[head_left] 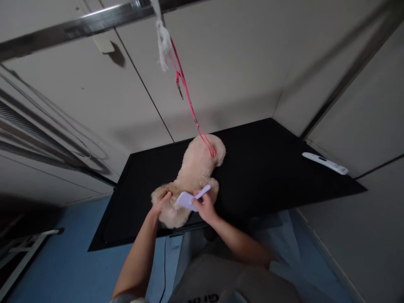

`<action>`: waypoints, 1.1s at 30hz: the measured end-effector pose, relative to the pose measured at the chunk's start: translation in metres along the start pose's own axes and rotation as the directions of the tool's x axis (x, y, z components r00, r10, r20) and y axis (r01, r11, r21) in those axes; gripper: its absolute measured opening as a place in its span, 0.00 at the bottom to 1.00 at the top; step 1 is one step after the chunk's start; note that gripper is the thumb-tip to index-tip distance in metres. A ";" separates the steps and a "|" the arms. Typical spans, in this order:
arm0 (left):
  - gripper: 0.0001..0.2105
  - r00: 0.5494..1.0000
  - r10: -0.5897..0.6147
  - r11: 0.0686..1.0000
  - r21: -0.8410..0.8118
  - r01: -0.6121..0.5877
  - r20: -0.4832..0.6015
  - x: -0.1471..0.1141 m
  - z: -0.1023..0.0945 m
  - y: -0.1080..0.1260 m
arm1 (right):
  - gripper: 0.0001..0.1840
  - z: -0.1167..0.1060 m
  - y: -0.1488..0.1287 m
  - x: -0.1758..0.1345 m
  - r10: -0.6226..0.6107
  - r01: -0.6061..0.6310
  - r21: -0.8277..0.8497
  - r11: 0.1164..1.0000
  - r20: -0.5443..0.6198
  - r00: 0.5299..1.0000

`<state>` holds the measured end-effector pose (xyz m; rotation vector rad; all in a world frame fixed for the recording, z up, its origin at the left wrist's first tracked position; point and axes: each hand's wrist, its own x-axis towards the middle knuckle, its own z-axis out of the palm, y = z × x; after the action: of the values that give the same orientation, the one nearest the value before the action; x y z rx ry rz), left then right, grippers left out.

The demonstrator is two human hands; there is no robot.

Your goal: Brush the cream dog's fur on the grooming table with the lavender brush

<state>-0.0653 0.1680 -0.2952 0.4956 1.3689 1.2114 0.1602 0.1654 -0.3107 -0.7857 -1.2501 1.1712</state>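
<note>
A small cream-coloured curly dog (196, 162) is on a black grooming table (252, 168). My left hand (161, 203) grips the tousled fur at the dog's near-left end, with most of its fingers hidden in the coat. In my right hand (206, 208) is a lavender slicker brush (187, 200), its flat back turned up and its handle pointing up to the right. The brush head is close against the fur beside my left hand; contact of the pins cannot be seen. A pink grooming loop (213, 152) reaches down onto the dog's far end.
Overhead runs a metal bar (107, 21) with a white rope (163, 40) knotted round it, from which the pink cord hangs. White clippers (325, 163) lie at the table's right edge. Pale wall panels stand behind, and ribbed hoses (34, 126) run along the left.
</note>
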 end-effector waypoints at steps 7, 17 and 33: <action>0.15 1.000 0.013 1.000 0.017 -0.013 0.001 -0.001 -0.002 0.002 | 0.11 0.004 0.009 -0.002 0.047 -0.046 -0.025 0.999 0.042 0.998; 0.13 0.997 0.054 0.997 0.056 -0.051 -0.050 -0.007 -0.007 -0.001 | 0.14 -0.007 0.003 -0.006 0.098 -0.102 -0.034 0.994 -0.099 0.990; 0.18 1.000 -0.008 1.000 -0.006 0.008 0.019 -0.023 -0.007 -0.004 | 0.17 -0.036 -0.013 0.018 0.163 -0.176 -0.029 0.984 -0.255 0.953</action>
<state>-0.0650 0.1446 -0.2893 0.4955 1.3494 1.2017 0.1969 0.1846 -0.3005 -1.0626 -1.0203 1.1385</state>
